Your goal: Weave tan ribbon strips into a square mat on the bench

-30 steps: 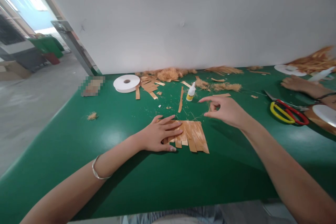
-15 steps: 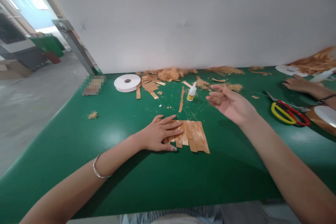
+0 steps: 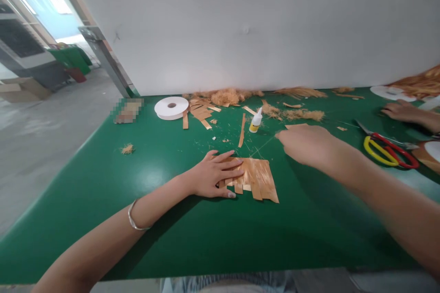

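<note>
My left hand (image 3: 213,176) lies flat with its fingers spread on a row of tan strips (image 3: 263,178) laid side by side, their lower ends uneven. Above the table to the right, my right hand (image 3: 307,144) is closed, palm down. A tan flat edge (image 3: 295,126) shows just behind its knuckles; whether the fingers hold it is hidden. Between the hands and farther back stands a small white bottle (image 3: 255,124) with a yellow label and pointed nozzle. One loose tan strip (image 3: 242,132) lies left of the bottle.
A white roll (image 3: 171,107) sits at the back left beside cut strips (image 3: 199,111) and fibre tufts (image 3: 227,96). Scissors (image 3: 388,150) with yellow and red handles lie at right. Another person's hand (image 3: 398,110) rests beyond them. A white wall (image 3: 247,55) borders the green table (image 3: 206,238).
My right hand has turned from palm showing with fingers apart to palm down and closed. My left hand stays on the strips. The view has shifted slightly.
</note>
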Demonstrator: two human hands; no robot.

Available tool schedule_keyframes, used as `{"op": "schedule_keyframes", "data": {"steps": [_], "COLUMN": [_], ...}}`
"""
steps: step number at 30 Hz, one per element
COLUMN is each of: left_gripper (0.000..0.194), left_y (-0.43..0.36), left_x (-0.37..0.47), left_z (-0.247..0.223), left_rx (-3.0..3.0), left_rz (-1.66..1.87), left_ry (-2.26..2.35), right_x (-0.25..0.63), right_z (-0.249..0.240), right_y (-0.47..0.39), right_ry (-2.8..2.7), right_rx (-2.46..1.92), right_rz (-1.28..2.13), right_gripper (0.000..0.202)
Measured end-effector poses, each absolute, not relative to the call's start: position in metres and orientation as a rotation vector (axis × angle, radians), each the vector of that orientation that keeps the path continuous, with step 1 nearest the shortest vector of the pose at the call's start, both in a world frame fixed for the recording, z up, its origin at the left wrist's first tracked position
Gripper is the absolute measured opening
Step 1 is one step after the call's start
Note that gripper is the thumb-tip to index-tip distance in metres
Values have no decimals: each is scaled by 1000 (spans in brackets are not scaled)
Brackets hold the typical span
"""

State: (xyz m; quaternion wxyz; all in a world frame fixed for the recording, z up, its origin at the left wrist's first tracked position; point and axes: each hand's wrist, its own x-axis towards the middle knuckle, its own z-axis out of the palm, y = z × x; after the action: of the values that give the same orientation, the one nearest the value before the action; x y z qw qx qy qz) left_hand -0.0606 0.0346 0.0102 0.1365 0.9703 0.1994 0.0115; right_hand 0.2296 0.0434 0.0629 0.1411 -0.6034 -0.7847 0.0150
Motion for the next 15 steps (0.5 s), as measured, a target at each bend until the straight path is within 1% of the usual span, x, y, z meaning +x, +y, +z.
{"op": "schedule_keyframes", "data": {"steps": [3,5,8,11,13,15], "left_gripper": [71,70,70,72,72,71], "left_y": [34,33,33,34,34,34], "left_x": [-60,-60,-60,-60,-60,-60], "left_z": [11,12,12,12,12,12], "left_rx": [2816,2824,2830,2833,2833,2834], "left_rz": [38,43,37,32,28,21], "left_ry": [578,575,571,568,568,568], "right_x": [226,225,225,226,224,220], "right_z": [61,65,67,60,51,42], "right_y": [42,37,28,24,24,27], "right_ry": [-2419,-2375,-2272,-2105,-1964,-1820], "right_rx": [-1792,-1776,-1773,-1629,-1522,-1442], "right_rz": [-90,-37,379,775,960,1082], "right_gripper": [47,62,72,80,85,85]}}
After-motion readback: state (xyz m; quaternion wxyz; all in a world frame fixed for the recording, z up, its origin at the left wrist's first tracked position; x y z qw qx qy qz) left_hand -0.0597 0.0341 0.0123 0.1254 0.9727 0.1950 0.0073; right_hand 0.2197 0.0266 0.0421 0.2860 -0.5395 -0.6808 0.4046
